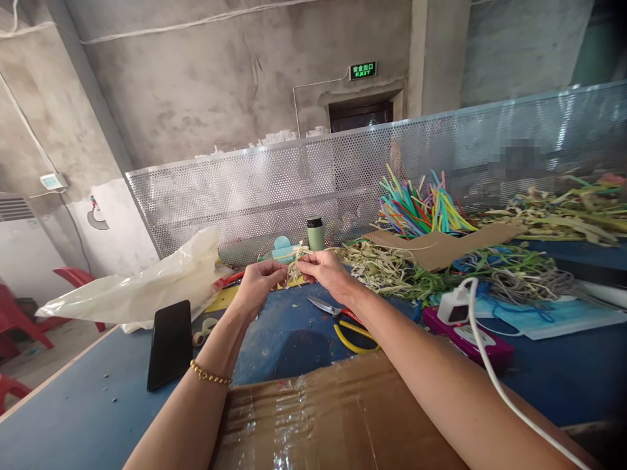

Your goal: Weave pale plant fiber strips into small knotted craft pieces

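Observation:
Both arms reach forward over the blue table (274, 346). Pinched between my left hand (262, 281) and my right hand (326, 271) is a small bundle of pale, straw-like strips (296, 271), with loose ends sticking up and hanging down. The fingers of both hands are closed at its two sides, and they cover part of it. Under my right forearm lie scissors (326, 307) with yellow and red handles, partly hidden by the arm. A heap of similar pale strips (379, 267) is just right of my right hand.
A cardboard box (313, 424) is closest to me. To the left are a black phone (170, 346) and a plastic bag (147, 284). A green bottle (316, 234), colourful stems (421, 205) and a perforated metal screen (255, 202) stand behind. A charger (453, 307) with its cable sits right.

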